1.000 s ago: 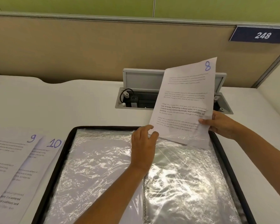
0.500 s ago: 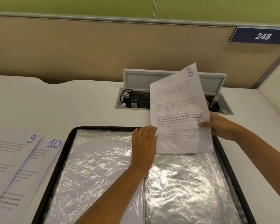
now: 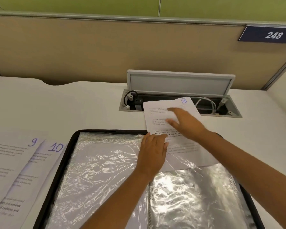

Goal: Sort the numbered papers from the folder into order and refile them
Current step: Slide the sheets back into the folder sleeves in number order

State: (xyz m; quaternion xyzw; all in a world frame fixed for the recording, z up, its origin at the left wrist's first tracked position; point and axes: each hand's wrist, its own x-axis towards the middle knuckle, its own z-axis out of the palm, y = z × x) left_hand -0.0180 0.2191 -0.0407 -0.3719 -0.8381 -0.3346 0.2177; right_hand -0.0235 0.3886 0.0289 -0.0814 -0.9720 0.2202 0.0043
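Observation:
A black folder (image 3: 67, 144) lies open on the desk with crinkled clear plastic sleeves (image 3: 97, 171) on both sides. The paper numbered 8 (image 3: 157, 116) lies flat, its lower part inside the top of the right sleeve, its upper part sticking out over the desk. My right hand (image 3: 186, 124) lies flat on this paper with straight fingers. My left hand (image 3: 153, 151) rests at the sleeve's top left corner, its thumb at the paper's edge. The papers numbered 9 (image 3: 8, 156) and 10 (image 3: 44, 159) lie to the left of the folder.
An open cable box (image 3: 180, 103) with a raised grey lid and white cables sits in the desk just behind paper 8. A beige partition with a blue sign reading 248 (image 3: 269, 34) closes off the back. The white desk (image 3: 56, 104) spreads to the left.
Paper 8 has gone from upright to flat and slid deeper into the right sleeve. My right hand let go of its edge and now presses on top of it.

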